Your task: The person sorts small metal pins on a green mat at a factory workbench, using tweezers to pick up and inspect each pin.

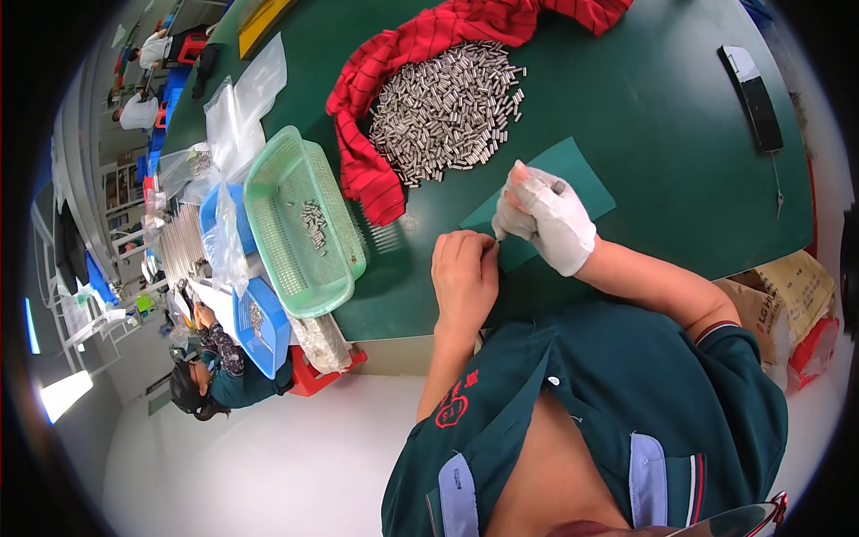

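Observation:
My bare left hand (465, 276) is closed at the table's near side, its thumb and fingertips pressed together. What it pinches, if anything, is hidden. My right hand (548, 219), in a white glove or finger wraps, is closed just right of it, above a flat green sheet (577, 174). A small pale tip shows between the two hands, too small to name. Beyond them lies a heap of short silvery metal pins (447, 112), bordered by a red cloth with dark stripes (367, 170). Left of the heap, a light green plastic basket (268, 224) holds more pins (314, 224).
Blue baskets (268, 345) and clear plastic bags (237, 121) crowd the left edge. A black device with a white end (754, 103) lies at the right. A co-worker (228, 376) sits at the left. Paper sacks (787, 291) stand beside the table's right edge.

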`<state>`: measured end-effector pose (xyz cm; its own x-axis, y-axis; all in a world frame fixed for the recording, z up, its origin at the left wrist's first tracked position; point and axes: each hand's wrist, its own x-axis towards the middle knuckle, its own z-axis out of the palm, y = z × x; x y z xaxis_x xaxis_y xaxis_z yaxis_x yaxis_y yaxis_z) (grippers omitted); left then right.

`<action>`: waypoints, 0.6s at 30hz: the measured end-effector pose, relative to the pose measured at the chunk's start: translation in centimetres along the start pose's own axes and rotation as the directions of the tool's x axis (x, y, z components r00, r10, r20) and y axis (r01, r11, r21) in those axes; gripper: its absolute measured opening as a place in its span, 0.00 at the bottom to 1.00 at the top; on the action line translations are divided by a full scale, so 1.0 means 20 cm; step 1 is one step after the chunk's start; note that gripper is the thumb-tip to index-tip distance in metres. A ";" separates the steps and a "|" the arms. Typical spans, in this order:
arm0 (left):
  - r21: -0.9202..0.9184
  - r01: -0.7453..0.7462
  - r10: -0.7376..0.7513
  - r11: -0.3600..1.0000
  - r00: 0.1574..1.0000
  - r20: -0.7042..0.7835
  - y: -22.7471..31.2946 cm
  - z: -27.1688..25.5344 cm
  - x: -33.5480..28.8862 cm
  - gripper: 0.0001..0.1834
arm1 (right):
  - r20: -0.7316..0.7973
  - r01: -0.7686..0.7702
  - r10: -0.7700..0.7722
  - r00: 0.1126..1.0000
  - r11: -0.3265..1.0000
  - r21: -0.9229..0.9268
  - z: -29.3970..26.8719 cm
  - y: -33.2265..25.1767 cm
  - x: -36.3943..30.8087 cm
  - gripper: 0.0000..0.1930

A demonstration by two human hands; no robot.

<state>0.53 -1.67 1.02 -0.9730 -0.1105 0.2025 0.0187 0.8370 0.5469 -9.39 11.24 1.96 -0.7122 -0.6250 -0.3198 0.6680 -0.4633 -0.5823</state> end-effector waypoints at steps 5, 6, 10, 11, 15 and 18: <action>-0.030 0.052 -0.052 0.998 0.999 0.003 0.01 0.01 -0.01 0.07 | 0.010 0.012 -0.012 1.000 1.000 -0.017 -0.01 0.01 0.01 0.21; -0.031 0.052 -0.052 0.998 0.999 0.005 0.01 0.01 -0.01 0.07 | 0.008 0.012 -0.012 1.000 1.000 -0.017 -0.01 0.02 0.01 0.21; -0.030 0.068 -0.069 0.997 0.998 -0.009 0.01 0.02 -0.01 0.07 | -0.008 0.002 -0.002 1.000 1.000 -0.017 0.00 0.02 0.01 0.20; -0.029 0.074 -0.075 0.997 0.997 -0.010 0.01 0.02 -0.01 0.07 | -0.020 -0.002 0.002 1.000 1.000 -0.028 0.00 0.02 0.01 0.20; -0.033 0.081 -0.081 0.996 0.997 -0.016 0.01 0.02 -0.01 0.07 | -0.011 -0.010 0.010 1.000 1.000 -0.026 -0.01 0.03 0.01 0.20; -0.028 0.081 -0.082 0.996 0.996 -0.030 0.01 0.03 -0.02 0.07 | -0.003 -0.009 0.009 1.000 0.999 -0.032 0.00 0.02 0.01 0.21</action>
<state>0.81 -1.13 0.65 -0.9639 -0.1946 0.1818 -0.0535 0.8102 0.5837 -9.24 10.87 1.58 -0.7070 -0.6273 -0.3267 0.6669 -0.4375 -0.6033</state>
